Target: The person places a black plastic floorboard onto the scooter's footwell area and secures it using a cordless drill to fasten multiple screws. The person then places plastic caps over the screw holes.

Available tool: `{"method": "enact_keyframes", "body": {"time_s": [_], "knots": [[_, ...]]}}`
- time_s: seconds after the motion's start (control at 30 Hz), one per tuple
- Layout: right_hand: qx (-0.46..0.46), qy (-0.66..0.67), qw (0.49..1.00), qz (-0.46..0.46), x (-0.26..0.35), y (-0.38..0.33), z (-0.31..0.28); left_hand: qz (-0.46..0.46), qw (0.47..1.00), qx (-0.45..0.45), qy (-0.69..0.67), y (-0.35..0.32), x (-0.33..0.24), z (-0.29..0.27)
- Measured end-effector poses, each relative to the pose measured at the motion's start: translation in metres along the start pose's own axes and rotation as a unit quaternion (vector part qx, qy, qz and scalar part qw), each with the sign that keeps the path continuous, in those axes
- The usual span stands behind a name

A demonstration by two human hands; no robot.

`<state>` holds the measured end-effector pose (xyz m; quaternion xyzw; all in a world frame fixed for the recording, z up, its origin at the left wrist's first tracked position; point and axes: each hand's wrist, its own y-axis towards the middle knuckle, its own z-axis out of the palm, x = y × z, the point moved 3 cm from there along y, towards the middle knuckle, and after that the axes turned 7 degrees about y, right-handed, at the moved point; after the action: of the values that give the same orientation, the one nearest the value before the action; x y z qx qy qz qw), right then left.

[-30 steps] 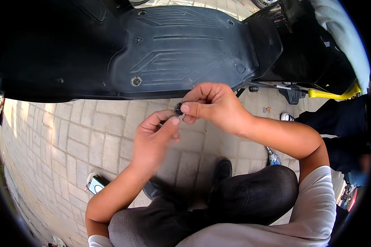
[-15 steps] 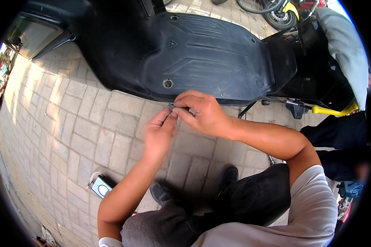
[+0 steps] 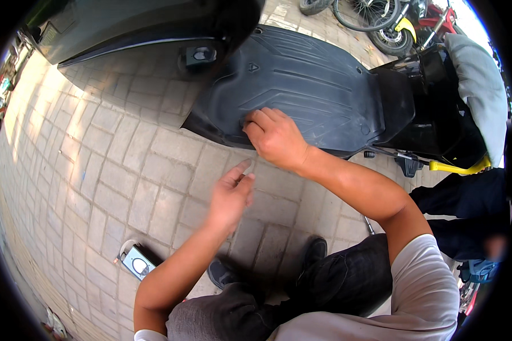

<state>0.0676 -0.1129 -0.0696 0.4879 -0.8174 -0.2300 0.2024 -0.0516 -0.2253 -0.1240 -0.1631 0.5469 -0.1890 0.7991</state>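
A black scooter footboard (image 3: 313,79) with raised ribs lies across the upper middle. My right hand (image 3: 276,136) is on its near left part, fingers pinched together and pointing down at the surface. A dark bit shows at those fingertips, too small and covered to name. The recessed hole at that corner is hidden by the hand. Short of the footboard's near edge, my left hand (image 3: 230,193) hangs over the paving, slightly blurred, thumb and forefinger apart with nothing seen between them.
Glossy black bodywork (image 3: 136,28) overhangs the footboard's left end. A phone-like light blue device (image 3: 137,263) lies on the paving (image 3: 119,165) by my left elbow. Grey cloth (image 3: 475,85) covers the scooter's right end, above a yellow bar (image 3: 458,166). Someone's dark trouser legs (image 3: 466,193) are at right.
My hands have parted; they were together on a small grey piece. The right moved up onto the footboard, the left drew back and opened. The black bodywork swung rightward over the footboard's left end.
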Motion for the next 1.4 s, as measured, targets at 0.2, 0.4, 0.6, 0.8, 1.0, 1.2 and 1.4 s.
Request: {"method": "enact_keyframes", "body": {"time_s": [0.2,0.4,0.6,0.8,1.0,1.2,1.4], "knots": [[0.03,-0.001,0.999,0.024,-0.003,0.002,-0.003,-0.019,1.0,-0.002,0.024,-0.004,0.004,0.004],[0.077,-0.069,0.995,0.013,0.007,0.002,-0.016,-0.029,0.999,0.009,0.032,-0.006,0.009,0.006],[0.1,-0.126,0.986,0.048,0.024,-0.008,-0.021,-0.027,0.999,0.024,0.037,-0.013,0.011,0.008],[-0.02,-0.062,0.994,0.093,0.006,0.031,-0.041,-0.042,0.998,0.024,0.035,-0.018,0.015,0.01],[-0.157,-0.031,0.986,0.05,-0.002,0.08,-0.025,-0.052,0.997,0.043,0.021,-0.018,0.018,0.012],[-0.015,-0.143,0.987,0.065,-0.012,0.078,0.03,-0.03,0.998,0.047,0.008,-0.022,0.019,0.013],[-0.102,-0.072,0.987,0.097,-0.027,0.084,-0.015,-0.086,0.996,0.01,0.011,-0.026,0.022,0.011]]}}
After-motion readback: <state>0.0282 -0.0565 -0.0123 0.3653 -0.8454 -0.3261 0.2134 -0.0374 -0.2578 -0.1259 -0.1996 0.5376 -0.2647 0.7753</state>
